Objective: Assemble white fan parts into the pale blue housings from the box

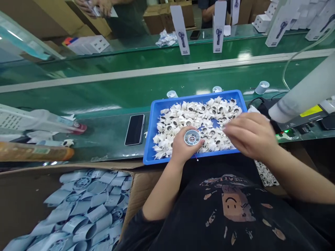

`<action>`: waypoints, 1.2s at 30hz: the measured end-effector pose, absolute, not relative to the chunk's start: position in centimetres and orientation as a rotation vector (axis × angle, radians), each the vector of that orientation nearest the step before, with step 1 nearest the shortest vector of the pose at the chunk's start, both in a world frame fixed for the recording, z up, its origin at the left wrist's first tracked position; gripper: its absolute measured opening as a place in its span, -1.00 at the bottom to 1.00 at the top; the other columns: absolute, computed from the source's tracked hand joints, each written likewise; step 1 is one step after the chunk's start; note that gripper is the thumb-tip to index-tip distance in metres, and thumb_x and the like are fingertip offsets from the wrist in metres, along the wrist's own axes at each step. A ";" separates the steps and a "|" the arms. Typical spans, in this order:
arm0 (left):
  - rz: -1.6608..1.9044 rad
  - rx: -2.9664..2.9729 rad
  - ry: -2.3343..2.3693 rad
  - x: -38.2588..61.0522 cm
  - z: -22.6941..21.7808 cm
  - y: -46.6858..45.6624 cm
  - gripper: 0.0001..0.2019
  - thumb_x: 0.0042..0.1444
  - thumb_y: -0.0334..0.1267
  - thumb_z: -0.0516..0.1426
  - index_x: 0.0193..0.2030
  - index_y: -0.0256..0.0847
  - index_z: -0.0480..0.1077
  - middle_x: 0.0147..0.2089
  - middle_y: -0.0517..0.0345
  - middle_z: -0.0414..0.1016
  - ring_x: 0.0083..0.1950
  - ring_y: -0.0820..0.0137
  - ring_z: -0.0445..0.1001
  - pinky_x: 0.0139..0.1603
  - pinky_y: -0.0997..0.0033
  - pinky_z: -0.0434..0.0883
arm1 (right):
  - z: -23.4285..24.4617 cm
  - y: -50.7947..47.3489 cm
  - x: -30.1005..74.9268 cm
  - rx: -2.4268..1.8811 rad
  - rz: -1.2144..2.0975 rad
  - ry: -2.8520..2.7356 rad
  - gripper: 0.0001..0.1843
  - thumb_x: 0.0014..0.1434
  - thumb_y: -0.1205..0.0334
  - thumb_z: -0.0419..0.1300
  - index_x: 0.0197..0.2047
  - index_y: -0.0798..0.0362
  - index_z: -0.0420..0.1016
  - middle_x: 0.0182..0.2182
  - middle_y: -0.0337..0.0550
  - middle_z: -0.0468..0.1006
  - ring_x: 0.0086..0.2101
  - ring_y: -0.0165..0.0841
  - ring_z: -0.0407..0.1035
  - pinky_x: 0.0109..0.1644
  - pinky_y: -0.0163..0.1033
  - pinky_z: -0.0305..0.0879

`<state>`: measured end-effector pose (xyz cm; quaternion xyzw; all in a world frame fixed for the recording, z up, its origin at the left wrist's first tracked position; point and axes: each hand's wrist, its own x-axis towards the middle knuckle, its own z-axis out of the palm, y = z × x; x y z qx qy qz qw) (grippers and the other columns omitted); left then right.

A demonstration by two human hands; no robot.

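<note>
Gripping a small pale-blue round housing (192,137) upright with its open end facing the camera, the left hand (183,148) is closed around the part's body, and inside the ring a dark hub and thin vanes can be made out. The housing sits just over the near edge of a blue tray (154,139), which rests on the green surface (110,94) directly ahead of both hands. The right hand (250,134) hovers palm-down just to the right of the housing, its fingers curled loosely over the tray's contents; whether it pinches anything I cannot tell, because the fingertips are blurred. The tray is heaped with small white fan impellers (199,118), each with a dark centre. To the left of the left hand, a black phone (135,129) lies flat on the surface just beside the tray. Below and further left of that hand, a cardboard box (136,195) holds a pile of pale-blue cylinder shells (89,209). Beyond the tray, three more pale-blue cups (262,86) stand near its far rim. Well beyond the hands, upright white product cartons (180,29) stand on the far side of the belt.
</note>
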<state>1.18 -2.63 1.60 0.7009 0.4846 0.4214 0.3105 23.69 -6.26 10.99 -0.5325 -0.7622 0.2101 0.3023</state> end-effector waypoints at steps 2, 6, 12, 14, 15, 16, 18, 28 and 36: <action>1.139 1.876 1.243 1.3 1.5 -2.5 -0.64 -0.10 -0.08 0.30 -0.18 -0.17 0.39 -0.18 0.08 0.55 -0.13 0.22 0.53 -0.03 0.20 0.44 | 9.2 -2.6 22.1 -1.769 0.407 -2.452 -0.80 0.29 0.27 0.09 -0.11 0.05 0.53 -0.06 0.01 0.51 0.02 -0.13 0.35 0.13 0.02 0.25; 1.133 1.885 1.239 1.5 1.4 -2.6 -0.65 -0.10 -0.11 0.30 -0.18 -0.17 0.38 -0.15 0.07 0.55 -0.09 0.20 0.53 0.01 0.18 0.44 | 5.4 3.4 20.7 -1.975 0.440 -2.615 -0.79 0.30 0.23 0.14 -0.08 0.16 0.48 -0.08 -0.03 0.49 -0.05 -0.27 0.40 0.07 -0.04 0.36; 1.072 1.888 1.222 2.1 1.6 -2.6 -0.63 -0.11 -0.14 0.32 -0.16 -0.15 0.38 -0.15 0.08 0.55 -0.08 0.18 0.53 0.02 0.16 0.43 | 3.5 4.4 19.8 -2.061 0.503 -2.525 -0.69 0.30 0.12 0.16 0.02 0.14 0.42 0.03 -0.02 0.42 0.02 -0.27 0.34 0.14 0.00 0.33; 1.115 1.849 1.244 2.1 1.4 -2.4 -0.62 -0.11 -0.12 0.32 -0.16 -0.15 0.36 -0.16 0.09 0.53 -0.10 0.19 0.52 -0.01 0.18 0.43 | 4.0 4.0 19.7 -2.026 0.581 -2.406 -0.70 0.30 0.13 0.16 0.01 0.14 0.42 0.02 -0.03 0.41 0.03 -0.26 0.33 0.15 0.01 0.31; 1.160 1.804 1.271 2.0 1.2 -2.4 -0.61 -0.11 -0.11 0.31 -0.16 -0.15 0.34 -0.16 0.09 0.51 -0.11 0.20 0.51 -0.03 0.19 0.43 | 4.3 3.6 19.8 -1.986 0.631 -2.337 -0.71 0.28 0.15 0.17 -0.01 0.15 0.42 0.02 -0.02 0.41 0.03 -0.25 0.33 0.16 0.02 0.29; 1.218 1.748 1.294 1.9 1.0 -2.4 -0.58 -0.12 -0.09 0.32 -0.14 -0.15 0.32 -0.16 0.09 0.50 -0.12 0.21 0.51 -0.04 0.20 0.43 | 4.8 3.1 20.0 -1.928 0.692 -2.264 -0.73 0.27 0.18 0.17 -0.03 0.15 0.42 0.01 -0.02 0.41 0.02 -0.25 0.33 0.16 0.02 0.28; 1.333 1.640 1.286 1.5 0.4 -2.7 -0.49 -0.13 -0.08 0.31 -0.06 -0.15 0.25 -0.09 0.06 0.46 -0.09 0.23 0.50 -0.03 0.21 0.43 | 5.8 1.6 20.6 -1.765 0.857 -2.115 -0.76 0.24 0.20 0.15 -0.05 0.14 0.39 -0.03 -0.01 0.43 -0.04 -0.28 0.35 0.13 -0.03 0.30; 1.126 1.935 0.980 0.1 3.1 -6.6 -0.47 -0.04 -0.07 0.31 0.06 -0.13 0.33 0.00 0.00 0.52 -0.01 0.17 0.52 0.03 0.17 0.44 | 6.3 -6.9 21.5 -1.150 1.579 -1.457 -0.54 0.06 -0.18 0.10 -0.20 0.06 0.28 -0.49 -0.22 0.36 -0.52 -0.44 0.29 -0.41 -0.29 0.30; 1.161 2.343 0.976 0.9 4.6 -7.4 -0.55 0.06 -0.15 0.25 0.11 -0.10 0.34 0.01 0.02 0.57 0.02 0.17 0.53 0.06 0.13 0.43 | 10.1 -9.4 19.9 -1.324 0.763 -2.067 -0.82 0.14 0.24 0.18 -0.16 0.03 0.50 -0.28 -0.10 0.47 -0.38 -0.39 0.30 -0.27 -0.23 0.26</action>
